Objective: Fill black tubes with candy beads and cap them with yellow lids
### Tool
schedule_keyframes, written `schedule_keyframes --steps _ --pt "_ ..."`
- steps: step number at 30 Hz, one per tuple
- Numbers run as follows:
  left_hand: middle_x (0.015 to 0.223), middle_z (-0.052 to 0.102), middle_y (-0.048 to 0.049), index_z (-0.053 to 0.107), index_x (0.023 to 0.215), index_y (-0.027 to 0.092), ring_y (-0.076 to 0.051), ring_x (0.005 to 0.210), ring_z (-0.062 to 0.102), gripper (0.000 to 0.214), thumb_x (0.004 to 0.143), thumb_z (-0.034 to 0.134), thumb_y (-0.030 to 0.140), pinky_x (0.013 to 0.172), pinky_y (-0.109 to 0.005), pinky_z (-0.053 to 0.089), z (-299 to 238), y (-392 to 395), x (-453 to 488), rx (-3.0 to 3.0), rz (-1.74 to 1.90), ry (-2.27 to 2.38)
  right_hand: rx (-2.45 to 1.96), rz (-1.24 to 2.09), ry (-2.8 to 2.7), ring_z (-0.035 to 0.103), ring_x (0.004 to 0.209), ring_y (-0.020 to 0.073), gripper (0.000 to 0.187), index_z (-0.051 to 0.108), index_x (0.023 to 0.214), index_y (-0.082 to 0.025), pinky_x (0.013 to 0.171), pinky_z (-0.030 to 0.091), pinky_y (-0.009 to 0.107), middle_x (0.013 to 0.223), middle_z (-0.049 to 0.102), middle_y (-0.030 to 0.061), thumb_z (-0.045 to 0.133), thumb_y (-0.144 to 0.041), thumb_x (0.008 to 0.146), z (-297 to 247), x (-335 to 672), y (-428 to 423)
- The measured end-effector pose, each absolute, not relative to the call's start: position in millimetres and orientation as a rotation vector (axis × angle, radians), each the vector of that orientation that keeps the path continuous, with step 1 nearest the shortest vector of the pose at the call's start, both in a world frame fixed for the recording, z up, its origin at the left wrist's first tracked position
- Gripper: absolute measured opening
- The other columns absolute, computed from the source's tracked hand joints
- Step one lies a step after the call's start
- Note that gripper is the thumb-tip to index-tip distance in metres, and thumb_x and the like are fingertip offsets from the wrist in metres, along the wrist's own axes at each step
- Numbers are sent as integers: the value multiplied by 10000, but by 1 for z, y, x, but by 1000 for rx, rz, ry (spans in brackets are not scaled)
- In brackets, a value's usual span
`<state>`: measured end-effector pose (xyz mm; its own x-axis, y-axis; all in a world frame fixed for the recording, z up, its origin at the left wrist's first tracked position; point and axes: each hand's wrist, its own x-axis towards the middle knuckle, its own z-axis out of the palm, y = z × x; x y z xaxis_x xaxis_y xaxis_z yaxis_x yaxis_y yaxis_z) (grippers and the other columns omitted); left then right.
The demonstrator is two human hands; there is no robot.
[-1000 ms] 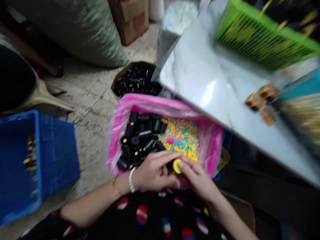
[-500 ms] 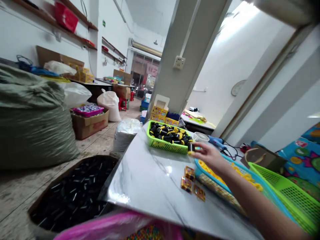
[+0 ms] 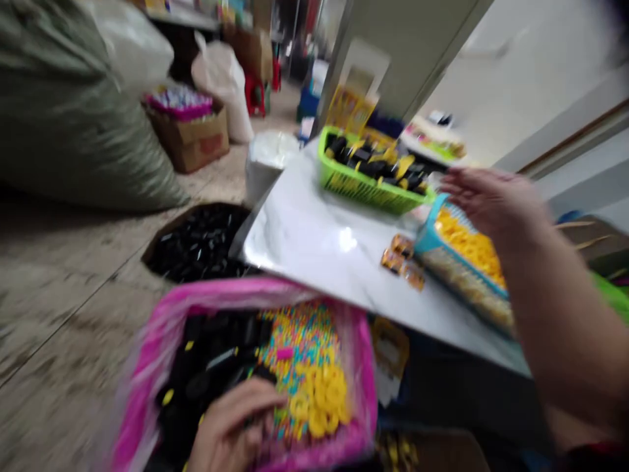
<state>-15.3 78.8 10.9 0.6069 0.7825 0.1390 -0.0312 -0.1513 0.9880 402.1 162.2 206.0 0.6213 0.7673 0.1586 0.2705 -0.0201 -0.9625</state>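
My left hand (image 3: 240, 419) is low inside a pink tub (image 3: 363, 367), its fingers curled near the border between black cylinders (image 3: 216, 354) and small multicoloured beads (image 3: 307, 328). Whatever those fingers hold, if anything, is hidden. Yellow rings (image 3: 322, 396) lie on the beads just right of that hand. My right hand (image 3: 496, 196), blurred, is over the far end of a blue basket (image 3: 430, 239) of yellow rings (image 3: 469, 246). Its fingers look stretched out, with nothing visible in them. Left of it stands a green basket (image 3: 363, 187) full of black-and-yellow cylinders (image 3: 378, 160).
Several small orange packets (image 3: 403, 259) lie on the white marbled table (image 3: 314, 229). A large container of black parts (image 3: 196, 242) stands on the floor left of the table. Further back are a big green sack (image 3: 73, 118), a cardboard box (image 3: 196, 141) and white sacks (image 3: 221, 85).
The view has tilted down, bringing the pink tub and my left hand into sight. My right hand has let go of the black-and-yellow cylinder and moved away from the green basket.
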Motion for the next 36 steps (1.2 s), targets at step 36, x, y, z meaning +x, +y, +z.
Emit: schedule_keyframes --steps 36 --pt "810 670 -33 659 1003 156 -87 655 614 147 880 589 192 564 -164 497 14 33 -7 1530 988 988 -1879 630 -2519 622 921 241 310 569 1168 -168 692 482 302 1097 629 122 563 -220 862 22 187 18"
